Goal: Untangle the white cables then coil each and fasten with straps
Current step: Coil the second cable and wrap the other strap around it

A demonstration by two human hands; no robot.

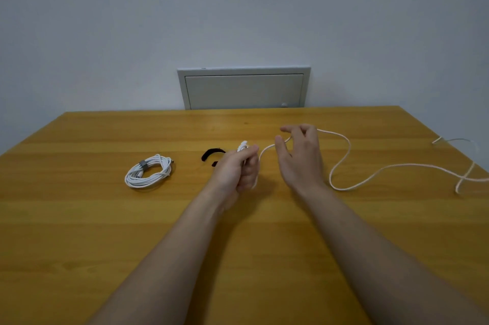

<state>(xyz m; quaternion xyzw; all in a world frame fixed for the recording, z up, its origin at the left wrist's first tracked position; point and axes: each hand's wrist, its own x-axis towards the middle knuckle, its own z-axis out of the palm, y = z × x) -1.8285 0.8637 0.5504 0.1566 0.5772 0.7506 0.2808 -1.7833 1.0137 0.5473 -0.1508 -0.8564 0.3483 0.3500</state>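
Nowhere legible writing; left hand (pixel 236 169) grips cable (pixel 341 166).

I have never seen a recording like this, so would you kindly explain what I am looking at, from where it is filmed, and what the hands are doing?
There is no machine: a person wears a camera on the head, looking forward and down at a wooden table. The left hand is closed around a few turns of a loose white cable, whose rest trails off to the right. The right hand is open, the cable running past its fingers. A finished coil, bound with a grey strap, lies to the left. A black strap waits behind the left hand.
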